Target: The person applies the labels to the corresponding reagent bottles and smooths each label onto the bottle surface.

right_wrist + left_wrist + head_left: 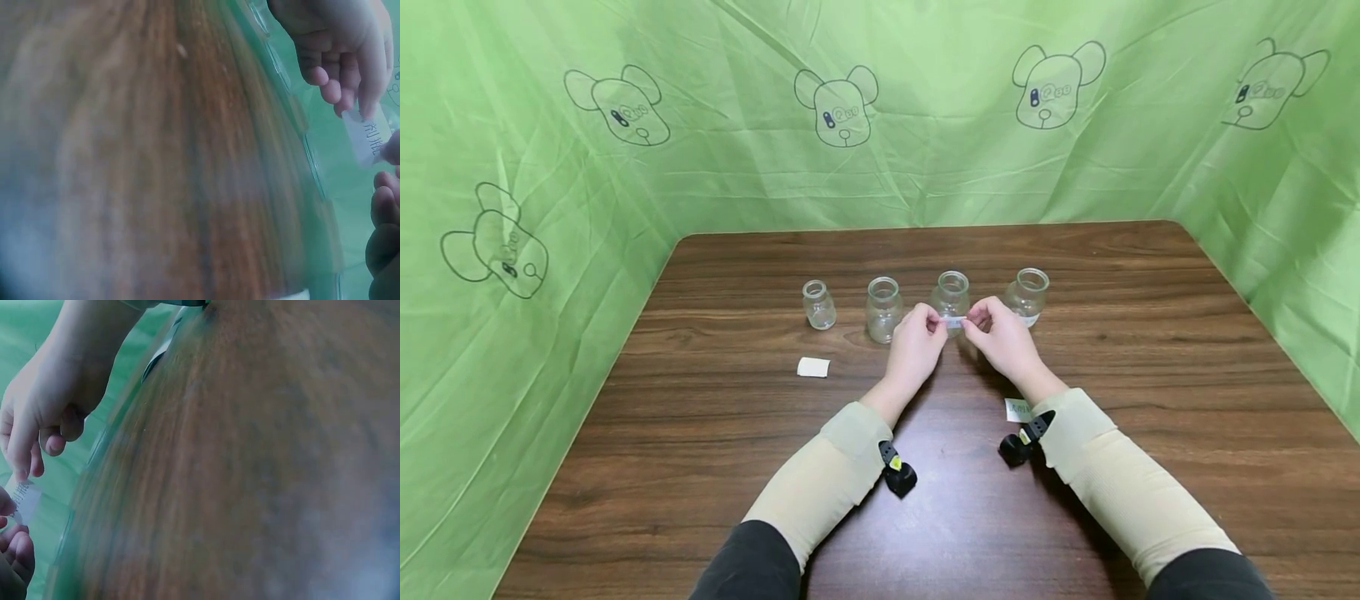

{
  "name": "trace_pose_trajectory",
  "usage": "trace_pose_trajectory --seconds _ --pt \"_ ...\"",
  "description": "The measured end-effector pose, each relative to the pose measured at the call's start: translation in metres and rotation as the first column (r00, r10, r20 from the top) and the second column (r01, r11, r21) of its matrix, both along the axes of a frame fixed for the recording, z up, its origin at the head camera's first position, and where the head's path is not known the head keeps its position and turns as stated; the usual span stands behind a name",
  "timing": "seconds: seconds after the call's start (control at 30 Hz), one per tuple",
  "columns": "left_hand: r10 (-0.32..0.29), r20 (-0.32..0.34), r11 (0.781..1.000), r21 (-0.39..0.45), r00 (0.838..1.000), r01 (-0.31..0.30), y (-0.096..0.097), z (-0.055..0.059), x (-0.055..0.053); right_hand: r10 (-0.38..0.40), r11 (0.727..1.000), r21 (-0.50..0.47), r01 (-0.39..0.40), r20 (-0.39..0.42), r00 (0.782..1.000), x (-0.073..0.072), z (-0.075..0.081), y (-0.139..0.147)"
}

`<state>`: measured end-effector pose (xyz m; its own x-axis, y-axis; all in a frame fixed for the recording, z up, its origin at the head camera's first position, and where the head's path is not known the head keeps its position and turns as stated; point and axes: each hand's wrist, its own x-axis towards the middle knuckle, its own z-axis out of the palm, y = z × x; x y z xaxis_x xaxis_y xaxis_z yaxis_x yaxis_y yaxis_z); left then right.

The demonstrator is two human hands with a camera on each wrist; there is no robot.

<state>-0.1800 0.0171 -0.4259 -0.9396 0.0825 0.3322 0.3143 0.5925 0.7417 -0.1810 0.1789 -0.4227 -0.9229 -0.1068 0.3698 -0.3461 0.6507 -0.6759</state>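
Note:
Both hands meet in front of a clear glass jar (953, 287), third from the left in the row. The left hand (917, 340) pinches the left end of a small white label (953, 322) between thumb and finger. At its other end the right hand (1002, 340) pinches the label too. Handwriting shows on the label (364, 137) in the right wrist view. The label is in front of the jar; whether it touches the glass I cannot tell. Beside the right hand stands another glass jar (1032, 287) with a white label (1028, 320) low on its front.
A small glass jar (819, 305) and a larger glass jar (883, 308) stand to the left. A blank white slip (813, 367) lies before the small jar. Another slip with writing (1017, 409) lies by the right wrist. Green cloth (917, 183) surrounds the wooden table (715, 467).

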Motion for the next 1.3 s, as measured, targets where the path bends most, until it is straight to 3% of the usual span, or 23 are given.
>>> trace_pose_trajectory --seconds 0.17,0.4,0.5,0.7,0.9,1.1,1.3 --pt "0.011 0.037 0.999 -0.037 0.999 -0.01 -0.004 0.005 0.007 -0.011 1.0 -0.021 0.011 -0.008 1.0 0.002 0.004 0.002" --pt "-0.016 -0.061 0.987 -0.159 0.998 0.006 -0.001 0.017 0.011 -0.024 0.995 0.097 0.02 0.047 0.999 -0.006 0.013 0.004" --pt "-0.025 -0.081 0.978 -0.21 0.996 0.008 0.002 0.018 0.009 -0.021 0.989 0.15 0.008 0.09 0.996 -0.009 0.015 0.001" --pt "-0.028 -0.037 0.97 -0.241 0.999 0.018 0.007 0.014 0.001 -0.005 0.976 0.215 -0.021 0.116 0.993 -0.013 0.014 0.0" --pt "-0.02 -0.081 0.973 -0.232 0.997 0.001 0.004 0.011 -0.006 0.049 0.95 0.307 -0.051 0.013 0.999 -0.013 0.017 0.004" --pt "-0.036 -0.123 0.967 -0.255 0.992 0.004 0.0 0.01 -0.008 0.112 0.911 0.41 -0.044 -0.145 0.983 -0.012 0.019 0.011" --pt "-0.047 -0.165 0.967 -0.256 0.985 0.003 -0.002 0.008 -0.009 0.128 0.899 0.436 -0.031 -0.195 0.972 -0.013 0.017 0.015"
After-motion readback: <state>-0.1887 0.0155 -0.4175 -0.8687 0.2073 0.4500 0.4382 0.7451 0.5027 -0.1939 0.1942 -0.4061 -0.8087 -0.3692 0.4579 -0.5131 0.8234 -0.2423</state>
